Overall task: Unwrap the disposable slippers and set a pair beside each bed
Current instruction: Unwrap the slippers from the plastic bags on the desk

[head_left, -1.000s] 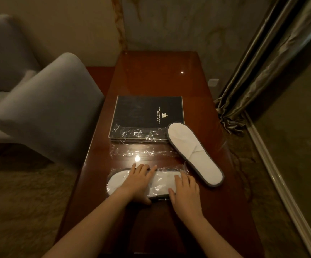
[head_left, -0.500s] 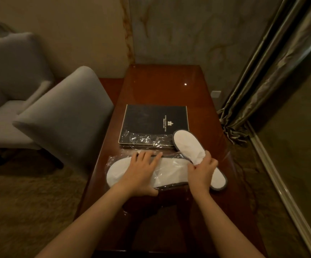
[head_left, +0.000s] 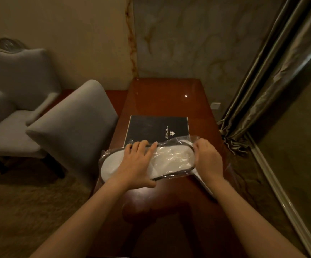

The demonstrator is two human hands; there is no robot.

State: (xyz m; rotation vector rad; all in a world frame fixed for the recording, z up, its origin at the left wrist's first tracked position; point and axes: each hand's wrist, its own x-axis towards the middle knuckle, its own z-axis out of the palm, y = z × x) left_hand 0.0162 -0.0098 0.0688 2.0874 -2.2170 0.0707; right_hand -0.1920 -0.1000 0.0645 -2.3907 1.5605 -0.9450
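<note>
I see one white slipper (head_left: 171, 161) enclosed in a clear plastic bag (head_left: 179, 142), at the desk (head_left: 162, 101) by the black folder (head_left: 151, 127). Left hand (head_left: 134, 164) grips the bagged slipper. Right hand (head_left: 208, 161) pinches the bag's end. A second, bare slipper (head_left: 202, 181) lies under the right wrist.

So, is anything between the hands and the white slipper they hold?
Yes: its clear plastic wrapper covers the white dark-edged slipper; the left hand grips through it, the right hand pinches its end.

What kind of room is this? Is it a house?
Most likely a hotel room: a black folder with a gold crest on the desk, a plastic-wrapped disposable slipper, and heavy curtains.
</note>
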